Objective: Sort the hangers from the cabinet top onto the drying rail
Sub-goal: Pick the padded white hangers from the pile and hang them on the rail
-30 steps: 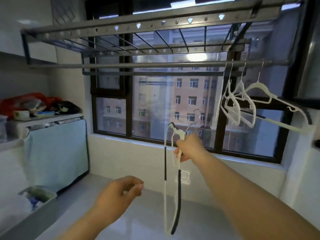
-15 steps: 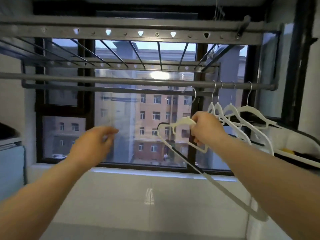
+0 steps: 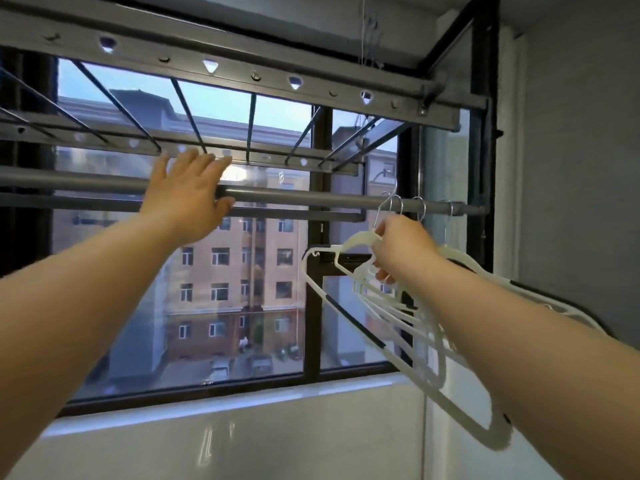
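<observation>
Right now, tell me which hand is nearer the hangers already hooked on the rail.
Right. The right hand sits just below their hooks, gripping a white hanger; the left hand rests on the rail, well left.

1. Drying rail [image 3: 311,197]: grey metal tube, matt, smooth.
2. Rack frame [image 3: 242,69] above: grey metal w/ punched holes, dull finish.
3. Hangers [image 3: 408,317]: white plastic, smooth; one w/ black matt grip strips; hooks [image 3: 419,206] shiny metal wire.
4. Window frame [image 3: 313,306]: dark metal, matt.
5. Wall below sill [image 3: 242,441]: glossy white tile, reflective.
</observation>
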Demonstrator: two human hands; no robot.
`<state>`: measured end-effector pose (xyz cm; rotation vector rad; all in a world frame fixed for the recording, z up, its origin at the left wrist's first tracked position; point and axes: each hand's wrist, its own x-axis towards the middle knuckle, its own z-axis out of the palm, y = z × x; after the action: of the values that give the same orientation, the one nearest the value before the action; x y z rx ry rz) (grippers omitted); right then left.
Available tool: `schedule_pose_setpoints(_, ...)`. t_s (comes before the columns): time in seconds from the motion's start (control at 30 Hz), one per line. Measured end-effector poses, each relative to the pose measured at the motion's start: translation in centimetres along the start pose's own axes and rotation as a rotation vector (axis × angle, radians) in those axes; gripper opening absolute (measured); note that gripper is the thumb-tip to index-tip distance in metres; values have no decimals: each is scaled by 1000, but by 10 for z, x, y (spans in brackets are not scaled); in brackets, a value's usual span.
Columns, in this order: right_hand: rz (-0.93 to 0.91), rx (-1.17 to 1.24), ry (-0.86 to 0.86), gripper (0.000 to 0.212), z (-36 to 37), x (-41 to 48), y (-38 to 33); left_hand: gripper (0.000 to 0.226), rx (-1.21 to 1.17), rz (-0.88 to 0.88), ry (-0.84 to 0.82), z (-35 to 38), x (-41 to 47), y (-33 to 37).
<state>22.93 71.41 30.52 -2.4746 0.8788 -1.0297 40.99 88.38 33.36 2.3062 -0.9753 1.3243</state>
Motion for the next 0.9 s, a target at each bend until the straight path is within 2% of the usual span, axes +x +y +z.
schedule_pose_setpoints(0.13, 100, 31, -59, 26, 12, 6, -12, 34, -45, -2, -63, 16, 9, -10)
schedule_pose_setpoints(0.27, 190, 4, -123, 28, 21, 1, -17, 31, -3, 80, 67, 27, 12, -21)
schedule_pose_setpoints(0.4, 226, 45, -152, 25, 23, -4, -20, 30, -59, 110, 198, 36, 11, -24)
schedule_pose_setpoints(0.6, 191, 44, -68, 26, 31, 15, -27, 33, -54, 132, 283, 42, 11, -27)
schedule_pose_setpoints(0.7, 96, 71, 33, 27, 37, 25, -22, 32, -45, 148, 312, 42, 11, -27)
schedule_pose_setpoints(0.9, 63, 54, 80, 26, 48, 32, -16, 33, -40, 152, 320, 41, 11, -25)
